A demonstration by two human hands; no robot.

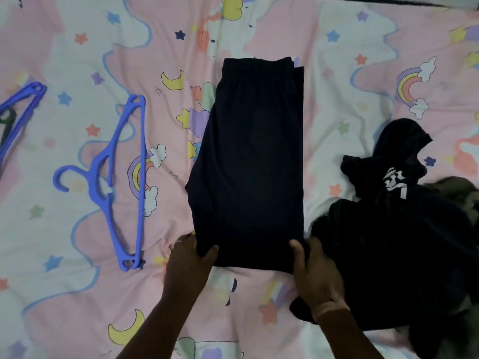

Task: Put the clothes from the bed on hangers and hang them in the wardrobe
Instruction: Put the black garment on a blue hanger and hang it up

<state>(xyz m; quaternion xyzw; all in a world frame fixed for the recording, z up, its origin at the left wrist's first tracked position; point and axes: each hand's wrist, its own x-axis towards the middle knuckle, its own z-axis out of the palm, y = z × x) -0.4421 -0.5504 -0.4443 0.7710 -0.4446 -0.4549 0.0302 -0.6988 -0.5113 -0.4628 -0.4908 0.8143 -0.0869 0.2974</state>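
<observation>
A pair of dark trousers point(250, 161) lies folded lengthwise in the middle of the bed point(77, 47), its waistband at the far end and its near edge toward the person. The left hand point(190, 260) takes the near left corner in a grip, thumb on top of the cloth and fingers tucked beneath. The right hand point(315, 270) does likewise at the near right corner, thumb pressed on the fabric. Just beside the trousers on the right sits a crumpled heap of dark clothes point(396, 244) with a white print showing on it; the right wrist lies over its near edge, and the heap touches or nearly touches the trousers' right side. Something olive-coloured point(464, 193) peeks out behind the heap at the frame's right border. To the left, well apart from the trousers, a blue hanger point(116, 182) lies flat on the patterned sheet, its hook pointing left. A second blue hanger point(22, 110) lies at the far left edge, partly cut off.
</observation>
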